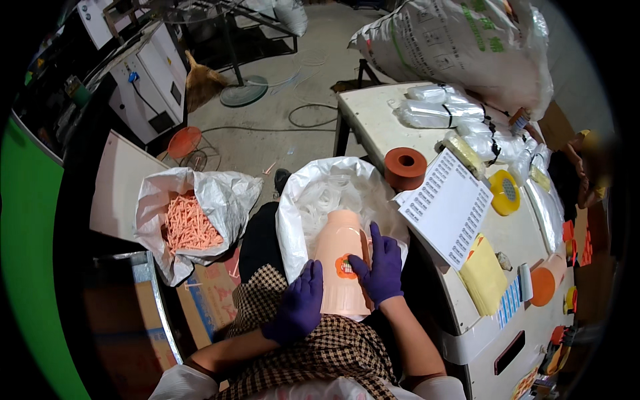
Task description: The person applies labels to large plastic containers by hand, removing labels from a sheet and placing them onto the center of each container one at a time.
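A peach plastic jug body (341,233) lies on my lap, its narrower neck pointing away from me. An orange-red flower sticker (345,267) sits on its upper face. My left hand (299,303), in a purple glove, rests along the jug's left side with its fingers pressed together. On the right side is my right hand (383,267), also purple-gloved. Its thumb touches the jug beside the sticker, and its index finger points up and away. Beyond the jug stands a white sack (297,193) with clear, crumpled-looking plastic pieces (333,193) inside.
To the left, another white sack (238,193) holds thin peach plastic pieces (190,223). The table (373,107) at right bears a brown tape roll (405,168), a sticker sheet (448,207), yellow paper (485,277), plastic-wrapped bundles (433,113) and a dark phone (509,353). Cardboard (207,300) lies at lower left.
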